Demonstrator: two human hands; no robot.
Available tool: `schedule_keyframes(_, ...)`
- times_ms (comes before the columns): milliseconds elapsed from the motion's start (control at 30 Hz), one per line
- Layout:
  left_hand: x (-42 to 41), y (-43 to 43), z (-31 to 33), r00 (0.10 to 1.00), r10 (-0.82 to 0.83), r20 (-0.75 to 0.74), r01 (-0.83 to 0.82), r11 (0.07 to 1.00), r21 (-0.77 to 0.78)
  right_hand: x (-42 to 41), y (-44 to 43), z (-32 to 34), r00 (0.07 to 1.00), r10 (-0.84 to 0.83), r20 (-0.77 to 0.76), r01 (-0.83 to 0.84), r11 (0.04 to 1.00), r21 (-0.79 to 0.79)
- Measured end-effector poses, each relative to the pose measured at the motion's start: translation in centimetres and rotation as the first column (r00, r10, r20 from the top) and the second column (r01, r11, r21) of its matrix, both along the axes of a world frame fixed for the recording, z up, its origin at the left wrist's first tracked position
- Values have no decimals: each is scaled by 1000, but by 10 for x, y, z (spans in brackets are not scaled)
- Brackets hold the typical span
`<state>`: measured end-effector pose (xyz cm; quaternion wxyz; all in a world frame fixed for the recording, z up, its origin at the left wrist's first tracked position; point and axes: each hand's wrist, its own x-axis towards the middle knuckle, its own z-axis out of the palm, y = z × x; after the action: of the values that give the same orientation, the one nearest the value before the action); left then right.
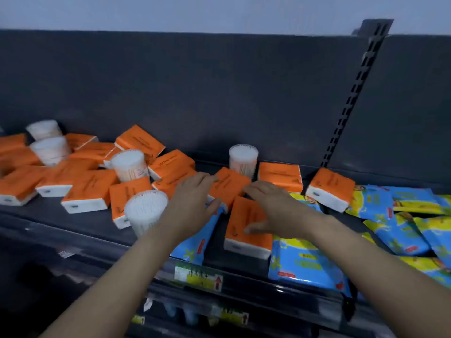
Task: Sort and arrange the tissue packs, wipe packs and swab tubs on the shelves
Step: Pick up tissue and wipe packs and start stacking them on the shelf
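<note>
shelf point(73, 225) | orange tissue packs point(84, 191), swab tubs point(129, 164), blue wipe packs point(400, 215) scattered on it

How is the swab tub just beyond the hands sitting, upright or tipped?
Upright: the swab tub stands on its base, round top facing up.

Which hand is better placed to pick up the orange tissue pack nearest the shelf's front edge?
Right. The right hand is spread directly over that tissue pack, thumb across its top. The left hand is further left, above a blue wipe pack.
</note>
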<state>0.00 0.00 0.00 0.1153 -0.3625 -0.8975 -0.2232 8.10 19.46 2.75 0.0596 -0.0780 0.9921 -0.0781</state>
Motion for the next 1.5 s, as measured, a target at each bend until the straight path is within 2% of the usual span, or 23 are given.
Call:
schedule_keyframes(100,-9,13,-1,999,37,4,-37,999,-3,-17,12,-3,997,21,73,-23,1000,20)
schedule_keyframes(267,-15,31,-3,991,92,101,-82,992,-95,-38,19,-1,975,43,216,-51,998,33)
schedule_keyframes(433,-27,36,1,935,186,300,-122,968,-219,-49,22,-3,925,47,378,-18,997,-80)
schedule_keyframes(633,-46,47,7,903,240,357,-95,920,-379,-57,18,-2,919,53,390,24,982,-188)
schedule_keyframes(833,-63,55,6,834,265,484,-40,904,-425,-55,27,-1,925,11,381,136,924,-357)
schedule_keyframes(967,-68,60,8,806,300,510,-65,902,-427,-54,37,-2,927,-53,371,230,862,-451)
schedule_keyframes(1067,-69,64,8,799,291,526,-100,927,-360,-50,44,0,919,-72,388,313,733,-604)
schedule_keyframes(1200,-70,66,15,736,212,643,-69,968,-241,-42,54,2,926,-112,360,363,528,-768)
schedule_keyframes(1267,-68,64,23,706,179,685,-84,982,-170,-37,57,5,929,-154,337,369,438,-819)
schedule_keyframes(1367,-69,62,34,708,131,694,-154,988,-29,-26,64,14,925,-239,296,366,350,-862)
schedule_keyframes(1500,-68,75,51,716,-11,698,-181,963,200,-6,81,21,870,-422,255,340,138,-930)
